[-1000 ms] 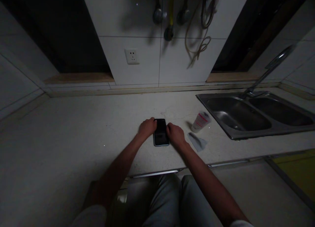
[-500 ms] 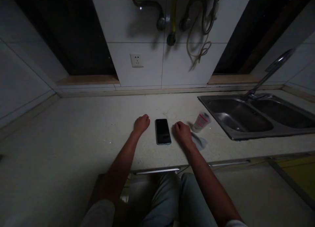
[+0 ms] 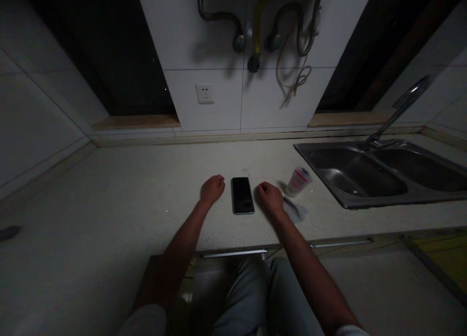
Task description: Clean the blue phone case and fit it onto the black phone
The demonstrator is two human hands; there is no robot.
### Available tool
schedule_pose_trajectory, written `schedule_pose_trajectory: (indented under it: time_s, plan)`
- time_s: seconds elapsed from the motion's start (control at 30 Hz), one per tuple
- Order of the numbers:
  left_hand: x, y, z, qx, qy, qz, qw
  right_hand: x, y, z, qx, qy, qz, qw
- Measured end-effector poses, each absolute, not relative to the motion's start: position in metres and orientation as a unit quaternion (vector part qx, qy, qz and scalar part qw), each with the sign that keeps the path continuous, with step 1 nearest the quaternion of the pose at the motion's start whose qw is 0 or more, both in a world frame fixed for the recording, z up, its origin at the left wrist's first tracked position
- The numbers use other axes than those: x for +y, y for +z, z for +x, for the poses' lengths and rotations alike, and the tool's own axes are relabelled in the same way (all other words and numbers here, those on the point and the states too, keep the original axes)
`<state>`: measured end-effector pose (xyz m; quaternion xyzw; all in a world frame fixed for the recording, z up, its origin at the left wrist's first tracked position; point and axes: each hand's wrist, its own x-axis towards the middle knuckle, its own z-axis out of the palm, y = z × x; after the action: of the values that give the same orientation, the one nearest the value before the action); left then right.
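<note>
A dark-screened smartphone (image 3: 242, 195) lies flat on the pale countertop (image 3: 131, 185), between my two hands. Just left of it rests my left hand (image 3: 212, 190), curled into a loose fist and not touching the phone. My right hand (image 3: 270, 197) is also closed in a fist on the phone's right side, a small gap away. Nothing shows in either fist. Beyond my right hand stands a clear plastic cup (image 3: 298, 182) with pink-red print. A grey cloth-like piece (image 3: 296, 211) lies beside my right wrist, partly hidden by it.
A double steel sink (image 3: 353, 173) with a tall faucet (image 3: 397, 110) is set into the counter at the right. On the tiled wall ahead are a power socket (image 3: 205, 94), hoses (image 3: 257, 29) and a looped cord (image 3: 301, 78). Drawer handles (image 3: 233, 253) run under the front edge.
The view has shifted slightly, with the wall sitting a little lower in the picture. My left hand appears slightly nearer to me. Phone, cup and right hand look unmoved on the counter.
</note>
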<state>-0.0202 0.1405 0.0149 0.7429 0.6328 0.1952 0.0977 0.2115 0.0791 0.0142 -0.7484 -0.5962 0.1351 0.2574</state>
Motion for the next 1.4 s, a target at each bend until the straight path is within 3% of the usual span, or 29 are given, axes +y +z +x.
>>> schedule_pose_trajectory:
  time_s: [0.1, 0.37, 0.63, 0.93, 1.13, 1.4]
  plan:
    - [0.133, 0.021, -0.012, 0.665, 0.193, 0.717, 0.085, 0.079, 0.013, 0.209, -0.607, 0.143, -0.738, 0.259]
    - [0.103, 0.023, 0.025, 0.636, 0.161, 0.746, 0.110, 0.083, -0.005, 0.204, -0.627, 0.227, -0.637, 0.386]
    - [0.115, 0.016, 0.016, 0.610, 0.297, 0.680, 0.277, 0.090, -0.017, 0.195, -0.550, 0.351, -0.562, 0.509]
    - [0.126, 0.013, 0.017, 0.591, 0.419, 0.480, 0.495, 0.094, -0.019, 0.196, -0.508, 0.403, -0.519, 0.558]
    - [0.124, 0.018, 0.018, 0.577, 0.428, 0.445, 0.535, 0.099, -0.025, 0.197, -0.461, 0.435, -0.483, 0.605]
    - [0.132, 0.015, 0.023, 0.447, 0.543, 0.372, 0.606, 0.096, -0.011, 0.199, -0.311, 0.545, -0.425, 0.653]
